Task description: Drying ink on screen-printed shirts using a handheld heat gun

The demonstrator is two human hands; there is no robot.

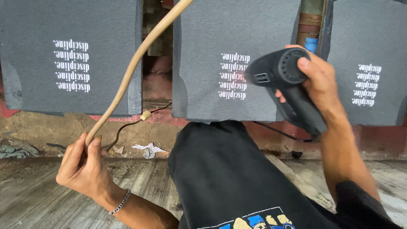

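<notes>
My right hand (319, 80) grips a black heat gun (285, 80) by its handle, nozzle aimed at the white printed lettering on the middle dark grey garment (220, 34); a faint reddish glow shows on the print. My left hand (82, 163), wearing a chain bracelet, holds a beige power cord (131, 70) that arcs up and to the right out of view. A black garment (224, 174) lies draped over my body in the foreground, with coloured print at its lower edge.
Two more dark grey garments with white lettering lie flat at left (68, 55) and right (369, 63). A thin black cable (127, 127) with a beige connector runs along the red ledge. Paper scraps (148, 149) litter the worn wooden floor (38, 199).
</notes>
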